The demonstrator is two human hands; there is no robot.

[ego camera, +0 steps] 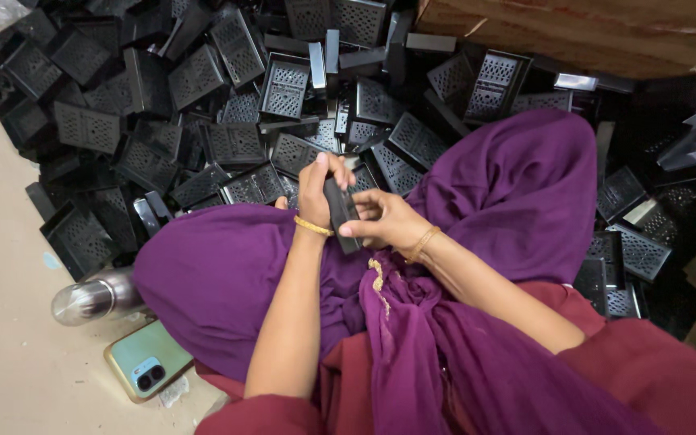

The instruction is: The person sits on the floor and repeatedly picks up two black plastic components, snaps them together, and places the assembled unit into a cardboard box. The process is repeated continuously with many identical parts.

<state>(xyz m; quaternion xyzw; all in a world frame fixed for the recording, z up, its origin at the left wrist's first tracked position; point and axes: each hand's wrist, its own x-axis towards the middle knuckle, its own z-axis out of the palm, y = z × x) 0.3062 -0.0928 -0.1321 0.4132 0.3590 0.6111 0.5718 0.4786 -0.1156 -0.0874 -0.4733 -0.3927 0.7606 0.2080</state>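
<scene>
I sit on the floor with my knees in purple cloth point(227, 266). My left hand point(316, 187) grips the top of a small black perforated plastic tray point(341, 211), held edge-on over my lap. My right hand point(386, 221) holds the same tray from the right side, thumb pressed on its lower edge. Both wrists wear a thin gold bangle. A large heap of the same black perforated trays point(235, 113) lies on the floor just beyond my knees.
A steel bottle point(94, 296) lies on the beige floor at my left, with a green phone point(147, 360) beside it. A brown cardboard box point(590, 32) stands at the upper right. More black trays point(630, 242) lie to my right.
</scene>
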